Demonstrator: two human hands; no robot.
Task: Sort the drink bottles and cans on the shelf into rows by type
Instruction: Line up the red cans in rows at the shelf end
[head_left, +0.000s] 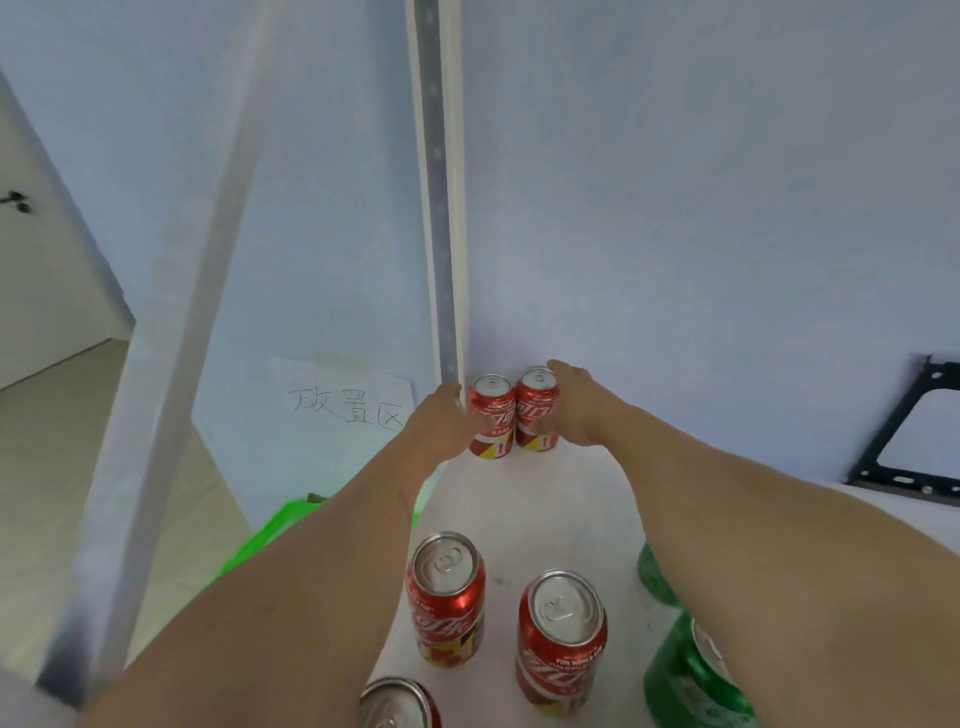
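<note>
From the head camera, both bare arms reach to the back corner of the white shelf (545, 499), toward twelve o'clock. The left hand (441, 423) wraps its grip round a red aluminium cola can (492, 415) standing upright; the right hand (574, 405) clasps a second red cola can (537, 410), the two cans touching. Nearer, at six o'clock, three more red cola cans (448, 597) stand upright. At four o'clock sit green cans (693, 675), partly behind the right forearm. At ten o'clock, a white paper sheet with handwritten characters (345, 402) is on the wall.
</note>
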